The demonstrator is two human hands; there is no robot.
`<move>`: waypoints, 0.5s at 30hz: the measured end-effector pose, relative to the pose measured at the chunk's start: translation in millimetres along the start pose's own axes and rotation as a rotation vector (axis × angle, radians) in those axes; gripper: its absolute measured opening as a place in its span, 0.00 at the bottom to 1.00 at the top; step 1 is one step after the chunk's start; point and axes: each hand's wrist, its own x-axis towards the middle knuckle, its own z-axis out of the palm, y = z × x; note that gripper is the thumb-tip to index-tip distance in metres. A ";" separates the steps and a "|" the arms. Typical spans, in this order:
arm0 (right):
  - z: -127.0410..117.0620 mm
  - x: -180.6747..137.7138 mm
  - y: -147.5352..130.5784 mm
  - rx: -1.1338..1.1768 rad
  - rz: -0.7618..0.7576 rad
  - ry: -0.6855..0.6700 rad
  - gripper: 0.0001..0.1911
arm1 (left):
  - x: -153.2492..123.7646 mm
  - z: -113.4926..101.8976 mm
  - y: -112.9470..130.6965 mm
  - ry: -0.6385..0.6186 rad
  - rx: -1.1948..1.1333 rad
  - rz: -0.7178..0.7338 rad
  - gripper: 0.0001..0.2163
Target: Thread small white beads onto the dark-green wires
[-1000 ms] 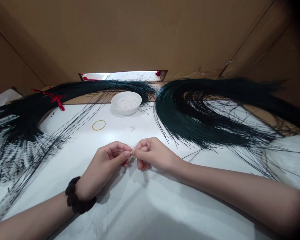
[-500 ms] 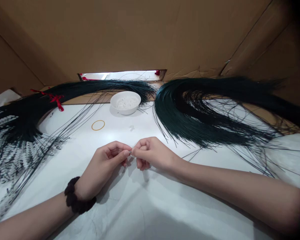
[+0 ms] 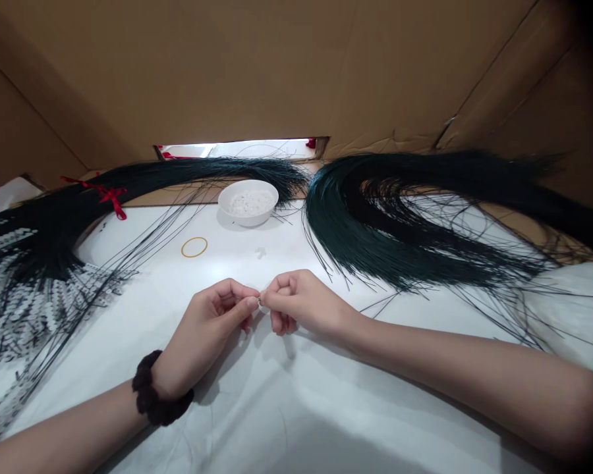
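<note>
My left hand [image 3: 222, 309] and my right hand [image 3: 296, 299] meet fingertip to fingertip over the white table. Both are closed in a pinch. Between the fingertips shows a tiny dark and light piece [image 3: 259, 300], too small to name. Thumb and forefinger of each hand press at it, the other fingers curled in. Just beyond the hands a small clear bit [image 3: 260, 253] lies on the table. Farther back stands a white bowl [image 3: 248, 214] with small whitish pieces inside.
Dark green strands [image 3: 366, 230] curve across the right back. Another dark bundle [image 3: 153, 174], tied with a red ribbon [image 3: 111, 193], spreads at left into strands with white pieces [image 3: 34, 289]. A yellow rubber band [image 3: 194, 247], a white plastic bag [image 3: 573, 309] and a cardboard wall [image 3: 227, 72] surround the hands.
My left wrist has shifted slightly to the right. The pinched fingertips stay almost in place, and the tiny piece between them looks slightly turned. Nothing else has visibly moved.
</note>
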 end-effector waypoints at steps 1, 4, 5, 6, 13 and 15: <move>0.2 0.1 -0.1 0.000 0.001 -0.001 0.04 | 0.0 0.6 -0.6 0.006 0.008 0.003 0.06; 0.2 -0.1 -0.7 0.007 -0.001 0.002 0.04 | 0.0 1.9 -1.8 0.019 0.026 0.014 0.07; 0.0 -0.3 -0.8 0.009 -0.001 0.004 0.04 | -0.2 2.1 -1.8 0.021 0.031 0.017 0.07; -0.1 -0.6 -1.0 0.011 -0.001 0.004 0.04 | -0.4 2.1 -1.7 0.020 0.033 0.021 0.07; -0.3 -0.6 -1.2 0.018 0.002 0.005 0.05 | -2.6 1.4 0.1 0.023 0.060 0.012 0.06; -0.3 -0.5 -1.2 0.013 0.001 0.004 0.05 | -2.7 1.4 0.3 0.022 0.069 0.006 0.07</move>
